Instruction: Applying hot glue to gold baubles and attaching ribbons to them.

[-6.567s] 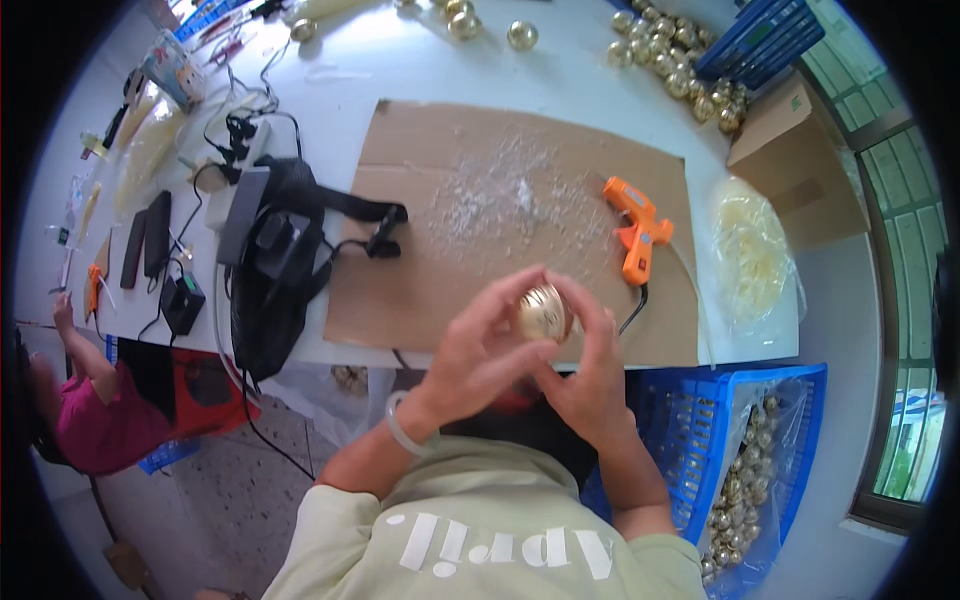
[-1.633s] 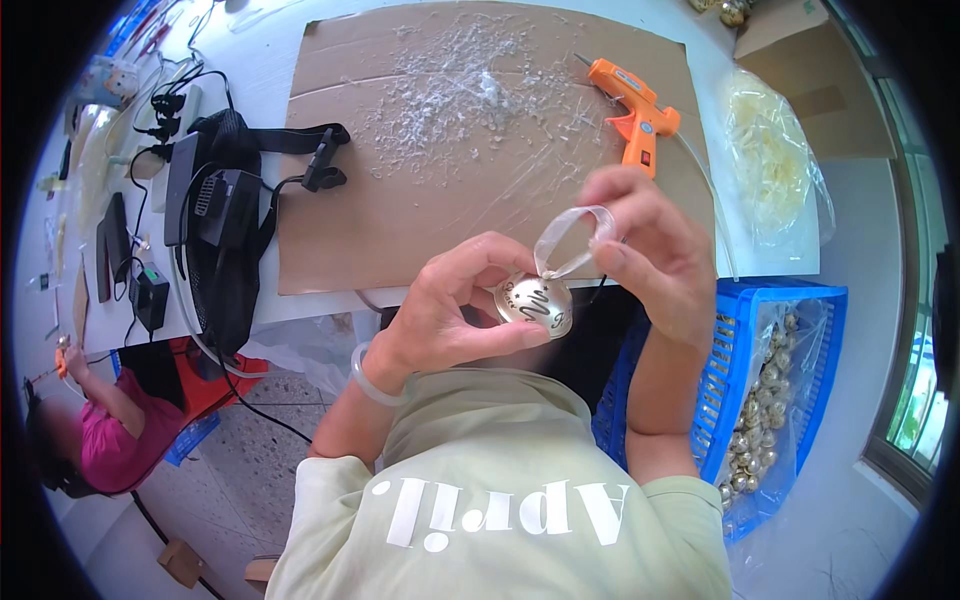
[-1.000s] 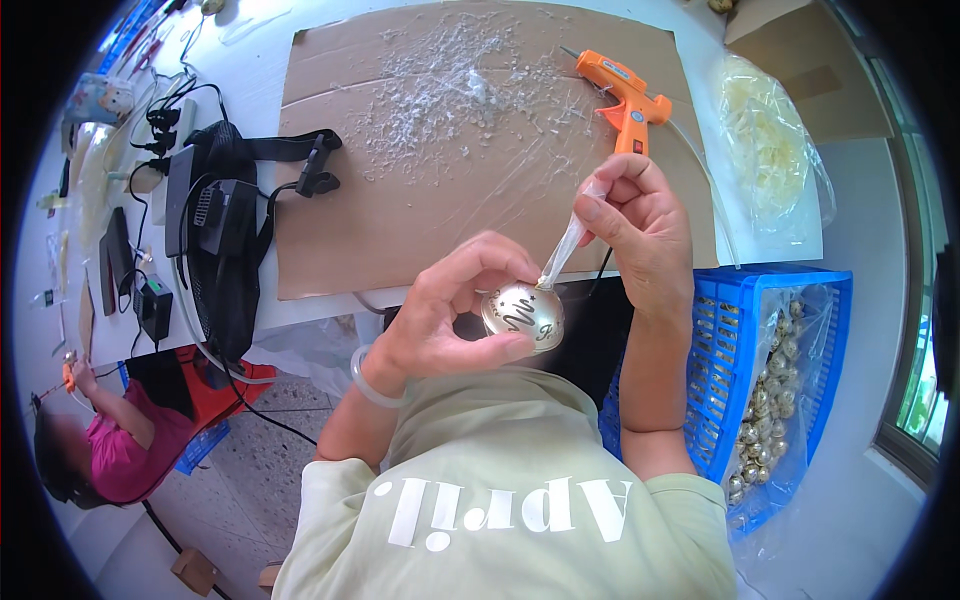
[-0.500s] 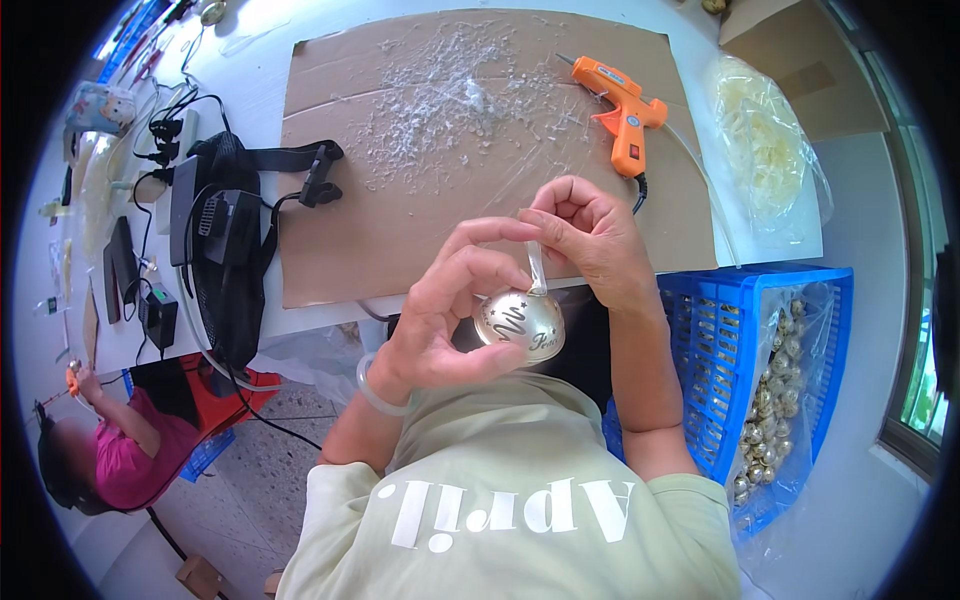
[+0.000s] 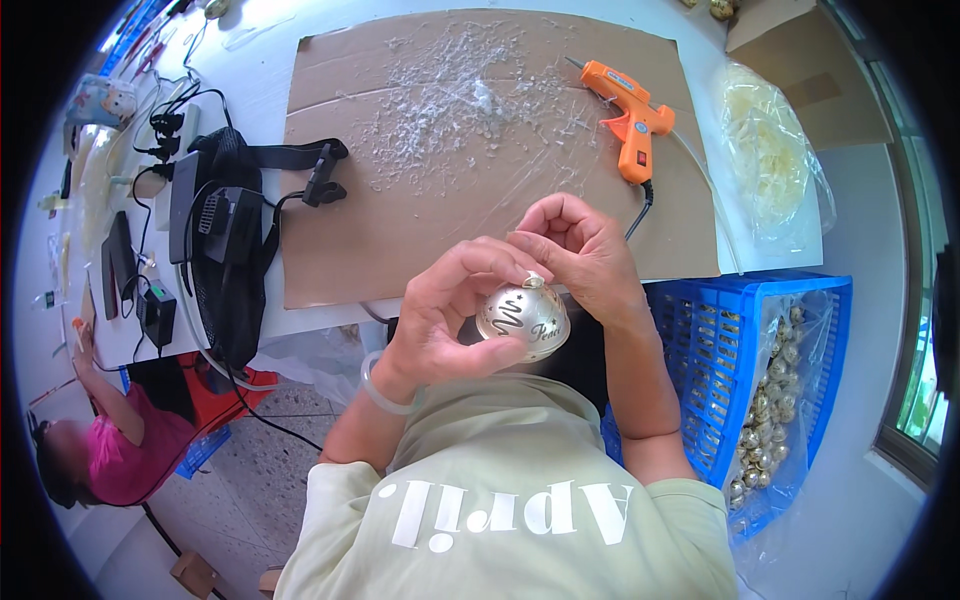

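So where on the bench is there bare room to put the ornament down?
Bare: the brown cardboard sheet's near strip, between the black strapped bag and the orange glue gun's cable. Crowded: glue crumbs up top, cables far left.

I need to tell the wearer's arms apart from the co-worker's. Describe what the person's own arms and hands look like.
Both forearms come up from the lower edge, bare from short pale-green sleeves. The left hand has a clear, pale bangle around its wrist. The right hand wears no ring, watch or glove. The T-shirt carries large white lettering.
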A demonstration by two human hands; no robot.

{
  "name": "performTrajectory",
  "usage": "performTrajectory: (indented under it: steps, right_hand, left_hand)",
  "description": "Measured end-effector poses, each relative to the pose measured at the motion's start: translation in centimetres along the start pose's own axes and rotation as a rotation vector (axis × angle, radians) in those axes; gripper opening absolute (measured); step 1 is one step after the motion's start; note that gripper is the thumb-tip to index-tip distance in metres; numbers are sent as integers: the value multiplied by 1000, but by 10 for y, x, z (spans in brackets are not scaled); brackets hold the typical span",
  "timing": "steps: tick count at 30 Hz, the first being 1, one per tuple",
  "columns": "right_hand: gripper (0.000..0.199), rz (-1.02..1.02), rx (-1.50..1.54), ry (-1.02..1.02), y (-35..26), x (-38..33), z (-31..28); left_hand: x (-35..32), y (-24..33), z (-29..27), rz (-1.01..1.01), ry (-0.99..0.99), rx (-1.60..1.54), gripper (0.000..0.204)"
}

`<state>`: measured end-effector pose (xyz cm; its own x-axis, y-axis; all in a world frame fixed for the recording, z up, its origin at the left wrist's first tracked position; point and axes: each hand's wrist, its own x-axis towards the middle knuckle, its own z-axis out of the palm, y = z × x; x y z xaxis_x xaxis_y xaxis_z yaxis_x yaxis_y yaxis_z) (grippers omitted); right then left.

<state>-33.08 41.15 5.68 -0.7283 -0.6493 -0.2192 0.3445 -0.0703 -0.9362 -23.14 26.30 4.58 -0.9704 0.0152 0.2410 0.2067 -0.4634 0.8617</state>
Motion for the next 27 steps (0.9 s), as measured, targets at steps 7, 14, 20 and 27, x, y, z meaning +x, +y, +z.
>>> performTrajectory:
  steps: [7, 14, 20, 27]
  right_hand:
    - [18, -216, -595, 431, -9, -10, -8]
    - [35, -191, -1246, 856, -11, 0, -54]
    - [48, -158, -1127, 823, -6, 31, -80]
    - [45, -185, -343, 677, -24, 8, -88]
  left_hand:
    - [-3, 1, -6, 60, 62, 33, 48]
    - [-1, -3, -15, 186, 57, 82, 45]
    - [1, -2, -16, 120, 210, 134, 44]
    - [1, 4, -24, 154, 176, 133, 44]
